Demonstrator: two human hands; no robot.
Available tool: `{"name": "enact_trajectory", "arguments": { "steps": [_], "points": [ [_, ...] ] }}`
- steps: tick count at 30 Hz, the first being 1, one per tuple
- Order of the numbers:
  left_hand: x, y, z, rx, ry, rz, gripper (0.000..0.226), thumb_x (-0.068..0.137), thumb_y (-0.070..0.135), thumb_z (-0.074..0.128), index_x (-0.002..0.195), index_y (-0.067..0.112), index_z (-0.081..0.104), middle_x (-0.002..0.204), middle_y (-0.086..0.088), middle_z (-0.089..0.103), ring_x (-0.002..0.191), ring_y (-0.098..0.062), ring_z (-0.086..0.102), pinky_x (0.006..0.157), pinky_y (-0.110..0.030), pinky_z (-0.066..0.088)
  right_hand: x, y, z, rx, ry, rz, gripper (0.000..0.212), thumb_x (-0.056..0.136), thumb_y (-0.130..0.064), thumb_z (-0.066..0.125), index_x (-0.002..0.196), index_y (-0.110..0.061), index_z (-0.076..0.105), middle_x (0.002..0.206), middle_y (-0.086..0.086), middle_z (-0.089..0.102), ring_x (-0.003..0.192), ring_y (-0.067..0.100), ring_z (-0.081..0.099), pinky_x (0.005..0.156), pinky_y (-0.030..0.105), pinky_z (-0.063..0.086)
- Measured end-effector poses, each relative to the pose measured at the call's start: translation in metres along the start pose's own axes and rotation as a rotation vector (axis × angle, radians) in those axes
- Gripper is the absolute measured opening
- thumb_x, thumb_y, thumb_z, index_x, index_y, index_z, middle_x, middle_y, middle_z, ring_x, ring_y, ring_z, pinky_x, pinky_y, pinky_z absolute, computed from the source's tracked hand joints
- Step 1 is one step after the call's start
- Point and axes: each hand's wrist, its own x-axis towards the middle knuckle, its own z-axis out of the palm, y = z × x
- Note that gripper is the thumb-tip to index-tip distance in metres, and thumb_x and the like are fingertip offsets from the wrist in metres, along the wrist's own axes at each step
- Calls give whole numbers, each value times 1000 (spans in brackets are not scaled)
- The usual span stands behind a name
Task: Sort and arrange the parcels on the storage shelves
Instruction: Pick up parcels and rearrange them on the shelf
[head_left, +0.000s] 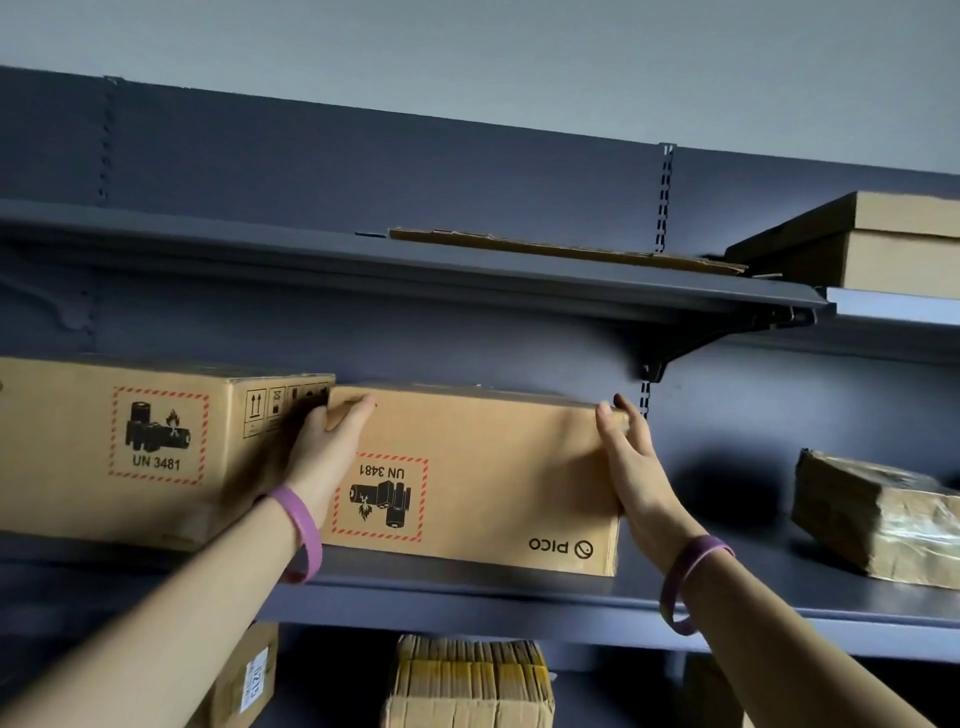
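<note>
Box in hand: I see a brown cardboard box (483, 467) standing on the middle shelf (467, 587), its printing upside down, with the "UN 3481" battery label and "PICO" inverted.
Left hand: my view shows the left hand (332, 431) at the box's top left corner, thumb on the front face, fingers curled round the corner into the gap beside the neighbouring box, clamped on the box.
Right hand: the right hand (628, 457) lies flat against the box's right end, fingers straight and close together, thumb on the front edge.
Neighbouring box: a larger carton (130, 447) sits just to the left on the same shelf, label upright, touching or nearly touching the held box.
Wrapped parcel: a taped brown parcel (872, 519) lies well to the right on that shelf.
Upper shelf: I see the upper shelf (363, 270) carrying a flat sheet of cardboard (561, 249); a lidded box (893, 244) stands to the right of it.
Lower level: a bundle of folded cartons (467, 680) and a labelled small box (244, 675).
Wrists: 1 purple band (301, 530) shows on each wrist.
</note>
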Motion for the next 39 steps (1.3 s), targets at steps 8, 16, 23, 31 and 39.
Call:
{"name": "enact_trajectory", "arguments": {
  "steps": [8,16,23,31,39],
  "points": [
    [-33,8,-13,-55,-13,-3,70,84,65,52,141,26,39,124,5,55,106,-18,51,90,-39,36,-21,-10,-7,49,64,-52,43,94,-53,49,133,-36,47,139,0,48,130,18,45,114,46,35],
    [-124,36,-33,-131,34,5,64,84,67,51,133,27,41,96,6,61,84,-12,55,63,-29,36,-96,-47,-45,98,87,-77,30,93,-54,50,118,-37,50,130,-4,52,120,14,49,109,37,39],
    [-246,52,-55,-178,65,-69,71,76,69,59,133,31,40,108,-1,65,86,-18,62,60,-29,41,-191,-67,-106,158,103,-77,15,88,-46,62,98,-36,59,86,-22,66,78,-5,54,75,28,41],
    [-337,44,-97,-151,-235,-75,48,88,9,60,133,23,53,119,-4,68,112,-27,60,98,-49,46,-270,-64,-172,322,-293,161,62,70,7,53,130,-7,49,106,16,63,74,18,64,55,24,46],
    [-368,39,-109,41,-218,-103,60,71,-30,44,112,14,42,119,-14,56,107,-28,54,93,-54,47,-288,-68,-179,187,-224,180,63,73,-22,78,124,-5,46,116,16,63,96,28,66,68,38,55]
  ]
}}
